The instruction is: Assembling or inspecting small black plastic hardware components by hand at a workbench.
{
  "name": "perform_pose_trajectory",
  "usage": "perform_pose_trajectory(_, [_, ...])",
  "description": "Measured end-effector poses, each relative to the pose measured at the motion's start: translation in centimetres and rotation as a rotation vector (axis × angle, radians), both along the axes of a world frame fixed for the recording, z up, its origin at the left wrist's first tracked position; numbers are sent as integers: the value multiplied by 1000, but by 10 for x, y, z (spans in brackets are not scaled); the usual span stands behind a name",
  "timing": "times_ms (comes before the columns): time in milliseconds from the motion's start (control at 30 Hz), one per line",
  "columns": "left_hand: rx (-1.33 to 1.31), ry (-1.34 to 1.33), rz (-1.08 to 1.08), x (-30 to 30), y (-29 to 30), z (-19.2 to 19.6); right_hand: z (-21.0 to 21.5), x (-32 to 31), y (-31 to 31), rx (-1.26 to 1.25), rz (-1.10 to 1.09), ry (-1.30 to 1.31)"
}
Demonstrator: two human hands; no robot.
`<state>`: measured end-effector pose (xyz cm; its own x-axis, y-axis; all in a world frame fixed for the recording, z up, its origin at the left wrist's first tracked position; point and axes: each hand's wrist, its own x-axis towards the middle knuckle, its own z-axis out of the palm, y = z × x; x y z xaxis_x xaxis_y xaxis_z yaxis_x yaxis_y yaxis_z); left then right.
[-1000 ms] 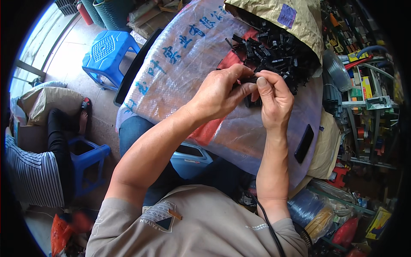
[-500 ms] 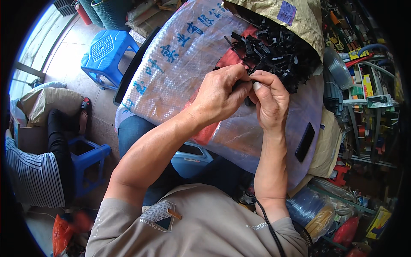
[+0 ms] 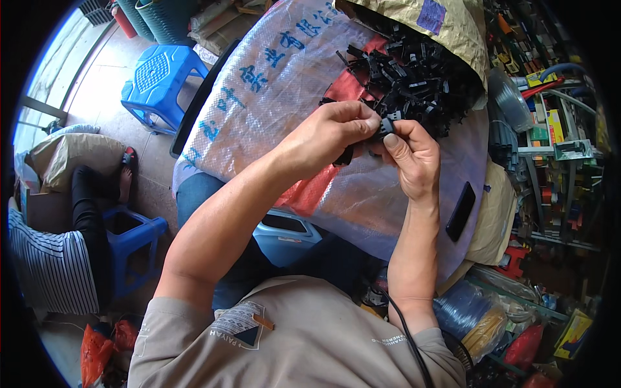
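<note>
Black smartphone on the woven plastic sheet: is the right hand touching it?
Apart: the head view shows bare woven plastic sheet between the right hand and the black smartphone.

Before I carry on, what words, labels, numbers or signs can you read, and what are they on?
I won't copy wording, only place it.
Plastic sheet: large blue characters, clear.
Shirt: pale lettering beside a dark triangle, partly clear; the print on the other side is blurred.
Yellow package, lower right: too small to read.
Black part at the fingers: no readable marking.
</note>
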<state>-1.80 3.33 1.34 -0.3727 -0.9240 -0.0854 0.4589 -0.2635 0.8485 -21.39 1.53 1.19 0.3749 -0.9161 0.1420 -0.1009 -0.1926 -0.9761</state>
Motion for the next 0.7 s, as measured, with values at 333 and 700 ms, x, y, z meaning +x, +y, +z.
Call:
perform_pose_trajectory(333, [-751,-659,59,-11,4,-25,7,-14,22,224,51,67])
perform_pose_trajectory(700, [-714,-705,184,2,1,-18,17,5,0,273,172,74])
